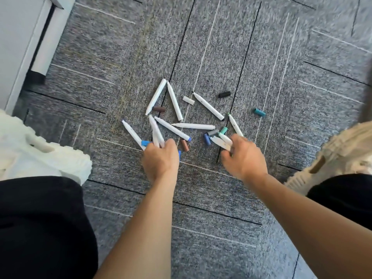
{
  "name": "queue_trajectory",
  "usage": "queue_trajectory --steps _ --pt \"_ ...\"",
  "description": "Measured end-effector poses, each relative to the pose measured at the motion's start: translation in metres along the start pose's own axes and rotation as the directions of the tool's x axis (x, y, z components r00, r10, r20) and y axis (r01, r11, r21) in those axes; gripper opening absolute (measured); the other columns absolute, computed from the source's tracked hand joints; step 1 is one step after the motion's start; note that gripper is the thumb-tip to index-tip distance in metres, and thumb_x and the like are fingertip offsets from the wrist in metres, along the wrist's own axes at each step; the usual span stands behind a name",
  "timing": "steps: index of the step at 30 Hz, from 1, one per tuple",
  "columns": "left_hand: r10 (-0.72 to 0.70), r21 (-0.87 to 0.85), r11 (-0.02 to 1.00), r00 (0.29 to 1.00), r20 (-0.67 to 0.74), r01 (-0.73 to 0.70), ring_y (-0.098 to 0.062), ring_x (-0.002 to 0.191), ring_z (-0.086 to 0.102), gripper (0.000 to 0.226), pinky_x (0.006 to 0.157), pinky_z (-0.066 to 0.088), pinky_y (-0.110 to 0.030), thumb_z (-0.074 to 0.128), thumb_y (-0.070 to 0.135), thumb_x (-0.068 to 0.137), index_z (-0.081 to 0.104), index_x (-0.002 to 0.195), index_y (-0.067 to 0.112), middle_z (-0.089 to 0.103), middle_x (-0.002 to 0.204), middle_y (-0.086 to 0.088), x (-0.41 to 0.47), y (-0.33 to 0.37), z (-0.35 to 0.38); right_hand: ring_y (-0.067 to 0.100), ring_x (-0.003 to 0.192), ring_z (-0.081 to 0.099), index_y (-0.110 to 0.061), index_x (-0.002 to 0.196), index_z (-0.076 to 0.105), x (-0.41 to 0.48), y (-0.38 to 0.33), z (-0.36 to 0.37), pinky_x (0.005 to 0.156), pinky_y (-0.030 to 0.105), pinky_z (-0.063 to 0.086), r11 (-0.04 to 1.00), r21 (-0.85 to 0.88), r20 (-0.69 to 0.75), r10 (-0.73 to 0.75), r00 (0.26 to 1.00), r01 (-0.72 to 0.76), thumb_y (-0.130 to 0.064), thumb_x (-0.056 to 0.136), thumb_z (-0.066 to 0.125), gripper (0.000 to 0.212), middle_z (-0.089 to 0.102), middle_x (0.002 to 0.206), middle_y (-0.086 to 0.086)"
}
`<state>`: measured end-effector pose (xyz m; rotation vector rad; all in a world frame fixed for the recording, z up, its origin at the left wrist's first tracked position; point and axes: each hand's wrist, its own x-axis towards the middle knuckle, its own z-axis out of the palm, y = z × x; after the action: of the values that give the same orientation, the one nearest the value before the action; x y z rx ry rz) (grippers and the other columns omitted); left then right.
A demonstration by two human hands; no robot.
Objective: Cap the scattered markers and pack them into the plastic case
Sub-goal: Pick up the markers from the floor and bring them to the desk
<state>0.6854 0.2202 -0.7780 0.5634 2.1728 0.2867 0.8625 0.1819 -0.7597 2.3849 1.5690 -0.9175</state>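
Both hands are reaching down into the markers (194, 126) scattered on the carpet floor (201, 200). The left hand (161, 159) is curling its fingers round what look like 2 white barrels (156, 131), which are fanning away from it. The right hand (246, 156) is pinching another pair of markers (221, 140), their tips pointing toward the left hand. Gathering them in bunches is probably saving repeated reaches. Beyond the hands, roughly 6 uncapped markers are lying crossed, with loose caps among them: a brown cap (184, 145) between the hands, a blue cap (207, 139) just beside the right hand's pair, and a black cap (224, 94) and a teal cap (259, 112) well beyond the right hand. Capping is not yet under way, I judge, and the plastic case is not showing anywhere.
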Motion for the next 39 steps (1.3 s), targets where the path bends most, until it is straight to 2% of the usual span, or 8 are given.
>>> queue_trajectory --steps 7,11,14,19,24,31,36,39 --pt "0.056 -0.132 0.990 0.998 0.010 -0.055 -0.016 0.060 0.056 0.034 0.053 0.041 -0.026 0.047 0.038 0.098 0.057 0.082 0.011 0.060 0.074 -0.002 0.000 0.003 -0.006 0.014 0.051 0.059 -0.022 0.106 0.049 0.012 0.005 -0.002 0.042 0.028 0.050 0.996 -0.037 0.013 0.088 0.996 -0.087 -0.038 0.097 0.054 0.019 0.060 0.073 0.000" --pt "0.064 -0.246 0.966 0.994 -0.088 -0.084 -0.026 0.078 0.064 0.030 0.068 0.053 -0.038 0.042 0.031 0.103 0.054 0.116 0.007 0.064 0.095 -0.008 0.018 0.001 -0.014 0.014 0.065 0.060 -0.018 0.115 0.054 0.015 0.006 0.000 0.057 0.035 0.060 0.993 -0.117 -0.010 0.021 1.000 -0.022 -0.037 0.094 0.061 0.029 0.053 0.095 -0.005" --pt "0.066 -0.221 0.969 0.981 -0.182 -0.106 -0.033 0.092 0.066 0.028 0.083 0.055 -0.046 0.047 0.029 0.101 0.054 0.117 0.007 0.063 0.101 -0.010 0.033 -0.001 -0.022 0.013 0.064 0.059 -0.016 0.109 0.056 0.018 0.004 0.000 0.056 0.035 0.060 0.991 -0.132 0.005 0.023 1.000 -0.022 -0.033 0.093 0.062 0.024 0.052 0.088 -0.006" --pt "0.054 -0.096 0.993 0.980 -0.191 -0.073 -0.026 0.076 0.061 0.044 0.062 0.048 -0.034 0.065 0.047 0.089 0.056 0.111 0.010 0.063 0.095 -0.003 0.048 -0.005 -0.037 0.012 0.057 0.058 -0.020 0.098 0.054 0.018 0.000 -0.004 0.047 0.024 0.051 0.996 -0.081 0.055 0.039 0.998 -0.034 -0.030 0.092 0.062 0.015 0.056 0.077 -0.001" --pt "0.244 0.233 0.951 0.958 -0.153 -0.204 -0.021 0.064 0.052 0.051 0.048 0.029 -0.027 0.051 0.064 0.091 0.055 0.098 0.014 0.059 0.083 -0.003 0.052 -0.006 -0.043 0.013 0.051 0.052 -0.019 0.101 0.043 0.015 0.006 -0.008 0.043 0.020 0.042 0.996 0.040 0.061 0.072 0.996 -0.074 -0.024 0.093 0.058 0.018 0.057 0.075 0.003" --pt "0.398 0.426 0.839 0.916 -0.056 -0.338 -0.029 0.064 0.057 0.034 0.048 0.040 -0.029 0.057 0.039 0.094 0.061 0.099 0.005 0.063 0.082 -0.012 0.064 0.000 -0.049 0.017 0.051 0.048 -0.014 0.106 0.046 0.021 0.023 -0.011 0.047 0.031 0.048 0.935 0.302 0.001 0.193 0.981 -0.185 -0.028 0.101 0.044 0.015 0.061 0.075 0.009" --pt "0.319 0.219 0.931 0.943 -0.091 -0.293 -0.012 0.048 0.051 0.033 0.039 0.032 -0.022 0.044 0.030 0.096 0.061 0.093 0.001 0.055 0.067 -0.004 0.058 0.012 -0.054 0.026 0.063 0.063 -0.015 0.109 0.040 0.028 0.024 -0.021 0.054 0.046 0.059 0.842 0.499 -0.101 0.290 0.952 -0.204 -0.030 0.105 0.040 0.016 0.059 0.082 0.008" --pt "0.369 0.076 0.927 0.929 -0.012 -0.367 -0.015 0.055 0.055 0.035 0.038 0.036 -0.021 0.042 0.029 0.093 0.060 0.101 0.001 0.065 0.082 -0.010 0.049 0.018 -0.047 0.018 0.059 0.057 -0.013 0.116 0.041 0.034 0.025 -0.026 0.047 0.033 0.052 0.862 0.482 -0.159 0.265 0.951 -0.160 -0.029 0.105 0.041 0.020 0.059 0.083 0.005"
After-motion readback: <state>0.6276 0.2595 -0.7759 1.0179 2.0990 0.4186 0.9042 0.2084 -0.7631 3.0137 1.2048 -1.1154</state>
